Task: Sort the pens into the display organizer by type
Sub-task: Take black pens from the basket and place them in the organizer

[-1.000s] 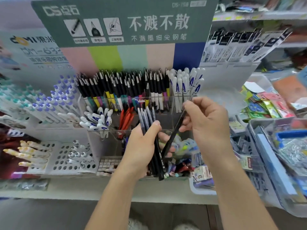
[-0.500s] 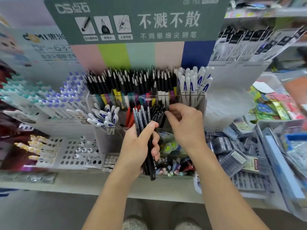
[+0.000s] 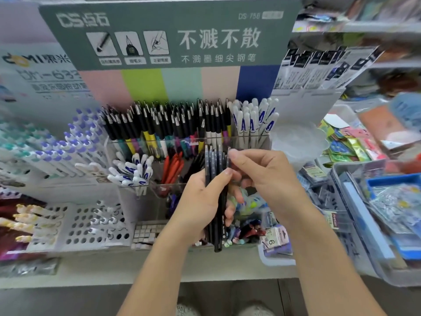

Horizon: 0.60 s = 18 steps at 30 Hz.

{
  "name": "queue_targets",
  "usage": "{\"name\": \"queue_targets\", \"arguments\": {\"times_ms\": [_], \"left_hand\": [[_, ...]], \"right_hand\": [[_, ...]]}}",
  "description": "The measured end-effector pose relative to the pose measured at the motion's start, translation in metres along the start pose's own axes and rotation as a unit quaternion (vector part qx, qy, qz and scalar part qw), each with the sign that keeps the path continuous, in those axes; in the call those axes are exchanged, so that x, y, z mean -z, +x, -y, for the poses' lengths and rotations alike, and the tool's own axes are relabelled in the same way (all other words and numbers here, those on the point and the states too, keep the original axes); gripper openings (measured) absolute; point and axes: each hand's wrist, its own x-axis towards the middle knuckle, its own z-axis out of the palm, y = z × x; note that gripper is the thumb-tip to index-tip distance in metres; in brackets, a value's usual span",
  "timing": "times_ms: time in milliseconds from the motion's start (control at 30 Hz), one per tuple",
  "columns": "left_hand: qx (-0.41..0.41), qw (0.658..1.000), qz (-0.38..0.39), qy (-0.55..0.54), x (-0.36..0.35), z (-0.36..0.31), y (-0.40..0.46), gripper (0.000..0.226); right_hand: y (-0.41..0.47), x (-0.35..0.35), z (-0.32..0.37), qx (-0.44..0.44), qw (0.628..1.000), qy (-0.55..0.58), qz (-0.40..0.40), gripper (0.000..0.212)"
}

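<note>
My left hand (image 3: 200, 201) grips a bundle of several black pens (image 3: 216, 169) upright in front of the clear display organizer (image 3: 265, 139). My right hand (image 3: 262, 176) pinches the top end of one pen at the right side of that bundle. The organizer's back row holds black-capped pens (image 3: 164, 126) and white pens with blue marks (image 3: 252, 122). Its middle row holds more white pens (image 3: 132, 172) and red pens (image 3: 174, 167). The lower front compartment holds mixed small items, partly hidden by my hands.
A perforated white pen rack (image 3: 91, 224) stands at the lower left, and blue-capped pens (image 3: 68, 144) lean left of the organizer. Bins of packaged stationery (image 3: 376, 213) crowd the right. A green sign board (image 3: 170, 33) rises behind the organizer. The shelf edge (image 3: 114, 270) runs below.
My right hand put one black pen into the organizer's middle row, then came back to the bundle and now pinches a pen top. The left hand kept holding the bundle.
</note>
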Motion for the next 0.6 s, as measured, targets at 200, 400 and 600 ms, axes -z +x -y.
{"name": "queue_targets", "arguments": {"times_ms": [200, 400, 600], "left_hand": [[0.027, 0.999, 0.012, 0.025, -0.009, -0.005, 0.002, 0.031], [-0.001, 0.99, -0.104, -0.099, -0.019, -0.007, 0.0, 0.027], [-0.091, 0.961, -0.215, -0.15, -0.003, -0.012, 0.001, 0.026]], "right_hand": [[-0.005, 0.0, -0.005, -0.002, 0.995, 0.035, -0.09, 0.02], [-0.008, -0.014, 0.001, 0.168, 0.962, -0.102, -0.191, 0.018], [-0.012, -0.003, 0.015, 0.338, 0.883, -0.046, -0.323, 0.012]]}}
